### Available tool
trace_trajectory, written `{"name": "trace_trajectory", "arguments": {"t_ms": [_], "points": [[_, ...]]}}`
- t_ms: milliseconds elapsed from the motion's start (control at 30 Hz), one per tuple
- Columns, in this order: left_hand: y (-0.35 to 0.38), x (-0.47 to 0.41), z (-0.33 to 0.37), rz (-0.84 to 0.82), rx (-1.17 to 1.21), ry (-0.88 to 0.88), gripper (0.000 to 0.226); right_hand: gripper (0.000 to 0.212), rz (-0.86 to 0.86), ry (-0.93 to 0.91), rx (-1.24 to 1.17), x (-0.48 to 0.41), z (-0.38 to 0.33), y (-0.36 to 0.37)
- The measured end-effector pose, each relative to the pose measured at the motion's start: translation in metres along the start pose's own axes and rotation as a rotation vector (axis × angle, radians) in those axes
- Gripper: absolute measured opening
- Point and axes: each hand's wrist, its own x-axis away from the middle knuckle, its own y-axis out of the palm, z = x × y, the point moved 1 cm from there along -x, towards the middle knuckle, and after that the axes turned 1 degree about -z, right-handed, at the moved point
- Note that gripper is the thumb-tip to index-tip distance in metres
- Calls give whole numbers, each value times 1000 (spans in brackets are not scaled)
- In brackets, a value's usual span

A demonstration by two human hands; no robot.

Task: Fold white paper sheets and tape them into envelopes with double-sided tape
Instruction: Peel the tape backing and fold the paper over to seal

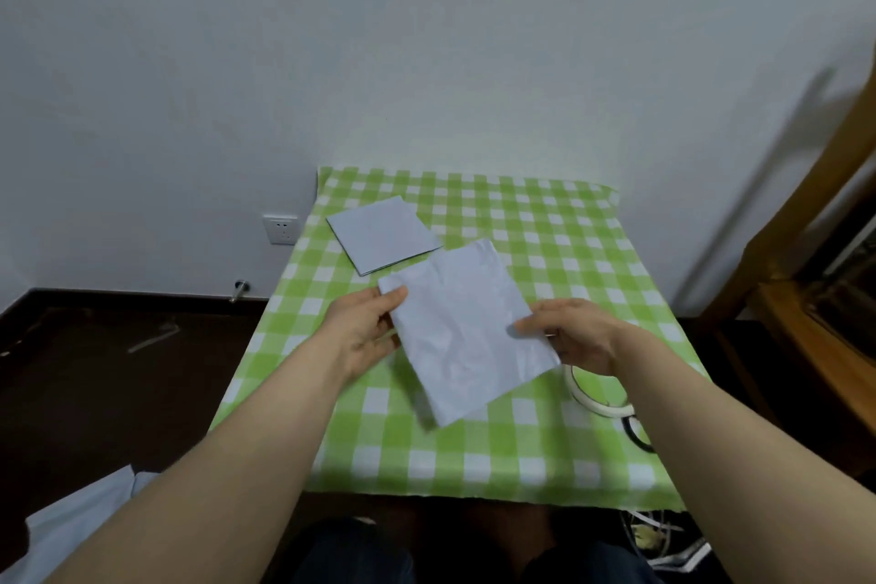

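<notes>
A folded white paper sheet (pixel 467 327), slightly crumpled, is held just above the green checked table (pixel 545 251). My left hand (pixel 365 330) pinches its left edge near the far corner. My right hand (pixel 576 332) pinches its right edge with thumb on top. A stack of folded white sheets (pixel 384 235) lies flat at the table's far left. A white roll of double-sided tape (pixel 592 394) rests on the table under my right wrist, partly hidden.
A dark ring-shaped object (pixel 637 434) lies by the tape near the right edge. White paper (pixel 80 522) lies on the dark floor at lower left. Wooden furniture (pixel 806 299) stands to the right. A wall socket (pixel 281 229) is left of the table.
</notes>
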Motion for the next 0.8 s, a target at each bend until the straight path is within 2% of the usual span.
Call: {"name": "trace_trajectory", "arguments": {"t_ms": [100, 167, 300, 367, 433, 467, 500, 567, 600, 667, 733, 800], "points": [[8, -16, 12, -66, 5, 4, 19, 32, 32, -30, 5, -19, -15, 5], [13, -30, 20, -84, 9, -2, 20, 24, 105, -78, 23, -35, -26, 10], [18, -56, 30, -137, -186, -103, 21, 7, 290, -150, -151, -70, -44, 14], [19, -68, 35, -43, -153, -41, 26, 8, 344, -184, -269, -81, -50, 16], [16, -92, 42, 115, -151, 112, 28, 16, 419, -208, -364, -101, -55, 14], [12, -106, 47, 205, -319, 210, 36, 19, 451, -213, -400, -112, -59, 13], [9, -118, 49, 271, -606, 289, 46, 21, 475, -215, -427, -121, -62, 12], [2, -135, 47, 279, -1156, 365, 67, 22, 530, -225, -442, -141, -68, 7], [0, -142, 45, 239, -1325, 344, 75, 22, 561, -225, -421, -149, -70, 3], [-2, -155, 40, 162, -1513, 272, 81, 19, 636, -230, -319, -164, -72, -7], [-1, -166, 41, 111, -1565, 264, 77, 19, 686, -260, -166, -177, -75, -21], [1, -173, 43, 77, -1597, 313, 69, 38, 712, -268, 69, -187, -78, -35]]}}
